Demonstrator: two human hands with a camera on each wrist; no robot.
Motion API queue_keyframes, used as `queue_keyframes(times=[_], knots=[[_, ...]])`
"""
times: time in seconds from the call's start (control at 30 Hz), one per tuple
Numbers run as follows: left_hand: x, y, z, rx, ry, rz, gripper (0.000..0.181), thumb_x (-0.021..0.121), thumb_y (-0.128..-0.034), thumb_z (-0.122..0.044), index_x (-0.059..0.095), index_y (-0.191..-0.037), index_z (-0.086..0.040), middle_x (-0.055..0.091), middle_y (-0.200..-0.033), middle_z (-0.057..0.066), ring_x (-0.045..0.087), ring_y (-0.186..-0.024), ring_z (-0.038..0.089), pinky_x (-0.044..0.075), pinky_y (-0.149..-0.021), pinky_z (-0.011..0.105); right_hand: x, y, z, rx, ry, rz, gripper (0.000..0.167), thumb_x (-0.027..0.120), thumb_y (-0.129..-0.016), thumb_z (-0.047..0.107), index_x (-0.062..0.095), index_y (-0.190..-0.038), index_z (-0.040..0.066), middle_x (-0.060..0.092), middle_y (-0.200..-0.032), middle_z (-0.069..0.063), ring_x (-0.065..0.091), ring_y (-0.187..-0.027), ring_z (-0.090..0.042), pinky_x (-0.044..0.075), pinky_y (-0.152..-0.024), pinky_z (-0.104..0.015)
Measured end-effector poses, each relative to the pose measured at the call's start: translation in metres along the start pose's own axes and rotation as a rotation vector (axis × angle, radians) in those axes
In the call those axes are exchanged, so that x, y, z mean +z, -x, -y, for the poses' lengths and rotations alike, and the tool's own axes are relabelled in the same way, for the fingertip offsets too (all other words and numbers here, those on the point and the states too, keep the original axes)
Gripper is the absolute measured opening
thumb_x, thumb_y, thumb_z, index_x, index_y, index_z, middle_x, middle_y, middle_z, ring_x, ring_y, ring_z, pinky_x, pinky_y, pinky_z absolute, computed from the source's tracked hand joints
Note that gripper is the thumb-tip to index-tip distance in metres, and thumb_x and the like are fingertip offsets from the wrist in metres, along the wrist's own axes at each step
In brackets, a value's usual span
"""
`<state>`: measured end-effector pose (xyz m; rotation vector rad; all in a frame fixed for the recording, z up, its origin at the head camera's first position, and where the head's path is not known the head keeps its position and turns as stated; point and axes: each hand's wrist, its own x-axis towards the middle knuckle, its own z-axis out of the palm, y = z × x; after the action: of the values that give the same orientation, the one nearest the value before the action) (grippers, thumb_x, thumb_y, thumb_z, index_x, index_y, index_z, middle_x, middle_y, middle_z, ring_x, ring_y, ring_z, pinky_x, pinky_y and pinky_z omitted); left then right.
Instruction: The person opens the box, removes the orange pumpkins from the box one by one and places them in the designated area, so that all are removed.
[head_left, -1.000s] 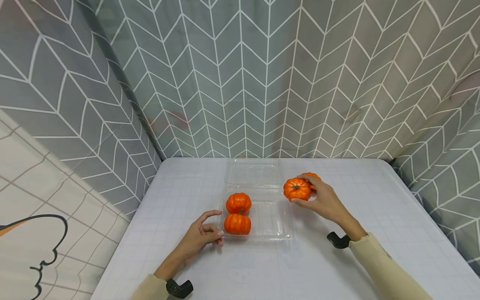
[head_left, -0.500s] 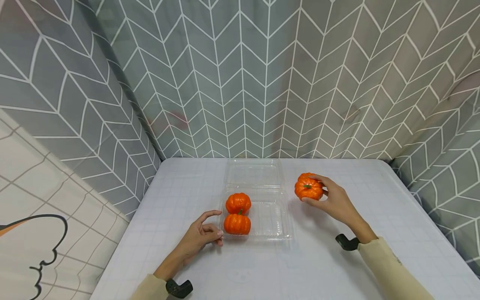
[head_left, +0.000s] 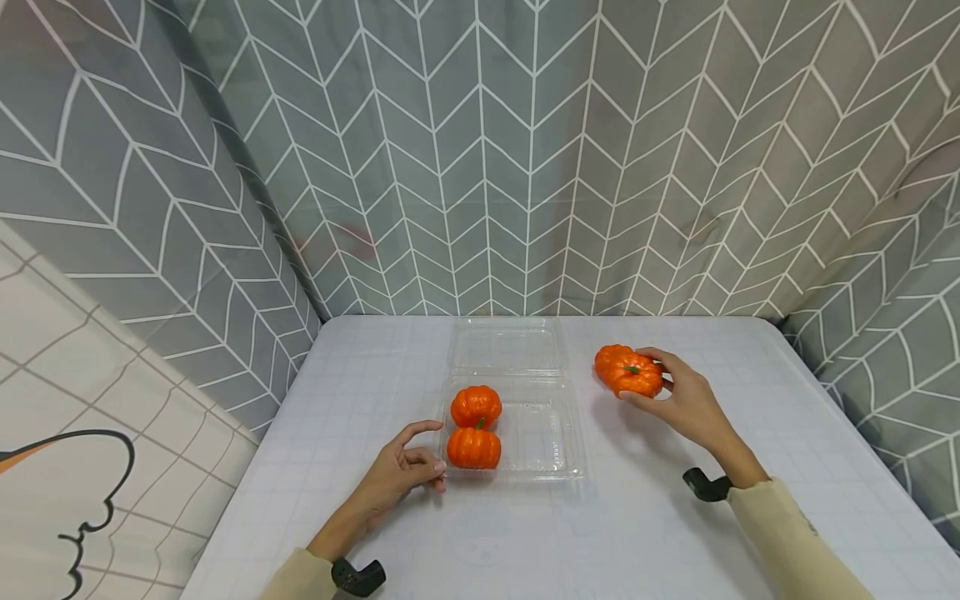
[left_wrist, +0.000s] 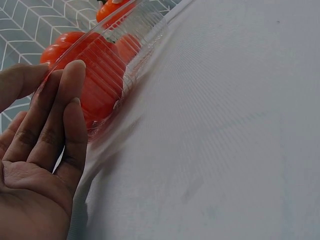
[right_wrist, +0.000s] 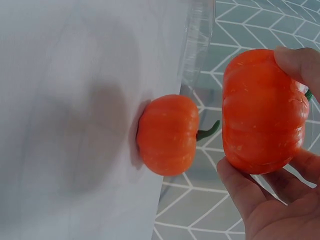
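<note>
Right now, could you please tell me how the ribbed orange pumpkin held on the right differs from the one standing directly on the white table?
The held ribbed orange pumpkin is raised off the white table; the standing ribbed orange pumpkin rests on it. The right grip clasps the held pumpkin; the standing pumpkin is unheld. Both have green stems.

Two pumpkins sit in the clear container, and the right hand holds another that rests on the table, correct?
Not quite: the pumpkin in the right hand is held off the table, as the right wrist view shows. The rest stands.
</note>
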<state>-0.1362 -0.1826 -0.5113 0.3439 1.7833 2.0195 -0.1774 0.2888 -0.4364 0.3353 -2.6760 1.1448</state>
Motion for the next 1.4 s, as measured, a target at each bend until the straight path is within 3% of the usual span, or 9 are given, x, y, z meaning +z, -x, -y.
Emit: queue_keyframes(times=[0.67,1.4], knots=[[0.001,0.002,-0.001,-0.005,0.013,-0.006,0.072,0.073,-0.0965,-0.007,0.033,-0.156,-0.010,0.072,-0.089,0.008,0.073,-0.079,0.024,0.060,-0.087,0.042,-0.011,0.002,-0.010,0.028,0.034,-0.027,0.074,0.087,-0.086,0.032,0.051,-0.143,0.002,0.054,-0.141,-0.023,0.053,-0.126,-0.042,0.048,-0.098,-0.055],[0.001,0.001,-0.001,-0.013,0.014,-0.016,0.071,0.073,-0.0960,-0.008,0.035,-0.155,-0.012,0.072,-0.090,0.009,0.073,-0.079,0.025,0.059,-0.088,0.042,-0.021,-0.002,-0.027,0.121,0.075,-0.027,0.084,0.085,-0.087,0.038,0.044,-0.148,-0.002,0.047,-0.144,-0.032,0.047,-0.128,-0.051,0.044,-0.100,-0.068]])
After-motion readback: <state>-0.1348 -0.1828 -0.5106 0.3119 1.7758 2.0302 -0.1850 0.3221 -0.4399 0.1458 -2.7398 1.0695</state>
